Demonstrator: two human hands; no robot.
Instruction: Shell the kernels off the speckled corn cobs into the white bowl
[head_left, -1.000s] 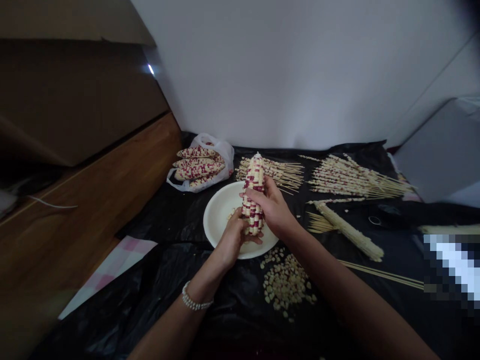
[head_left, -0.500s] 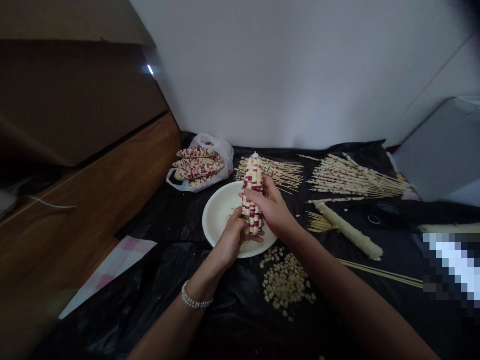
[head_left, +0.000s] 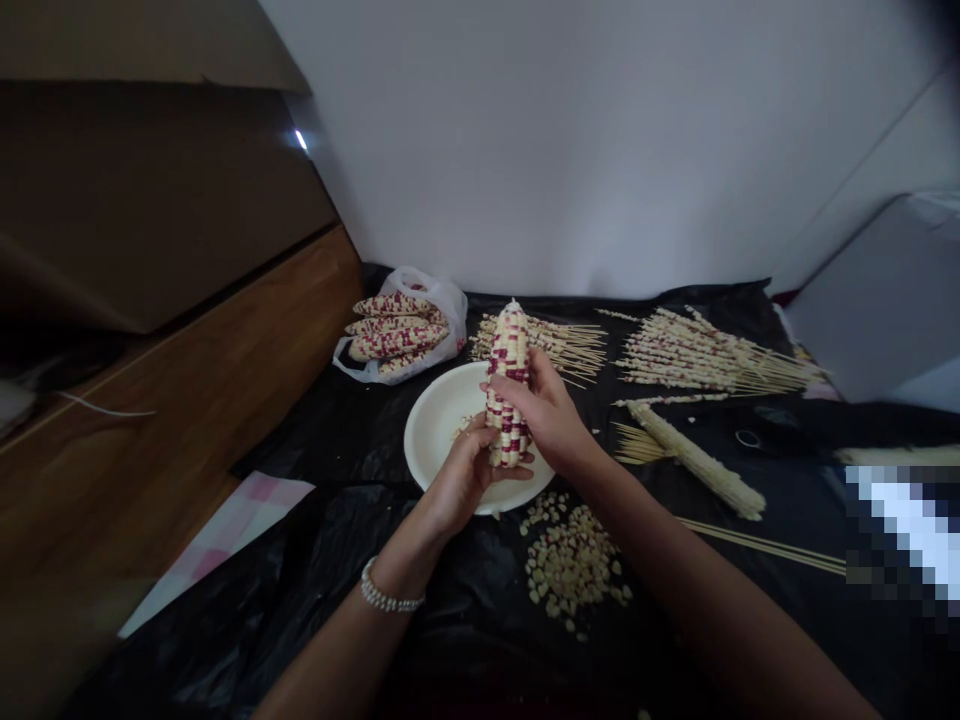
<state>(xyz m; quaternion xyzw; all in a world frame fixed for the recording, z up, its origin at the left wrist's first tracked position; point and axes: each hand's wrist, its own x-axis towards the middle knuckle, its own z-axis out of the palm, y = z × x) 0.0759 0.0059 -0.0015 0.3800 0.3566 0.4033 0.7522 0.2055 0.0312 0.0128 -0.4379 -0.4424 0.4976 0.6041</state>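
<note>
While my right hand wraps the speckled cob, tip toward twelve o'clock above the bowl, my left hand clasps its six-o'clock end; I'd judge kernels are being worked loose, the next push calling for a steady right grip.

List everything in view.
Corn ear: one, cream-maroon, centre
Bowl: one, white, beneath ear
Bagged ears: several, cream-maroon, back left
Plastic bag: one, whitish, back left
Kernel pile: one, mostly pale, front centre
Kernel skewers: two piles, speckled, back centre and right
Stripped cob: one, pale, right
Bare skewers: several, tan, right
Sheeting: count unclear, black, underneath
Checked sheet: one, pink-white, left
Wooden surface: one, brown, left
Box: one, brown, upper left
Wall: one, white, back
Panel: one, grey, right
Bracelet: one, silvery, left wrist
Left hand: one, ear's lower end
Right hand: one, ear's middle
</note>
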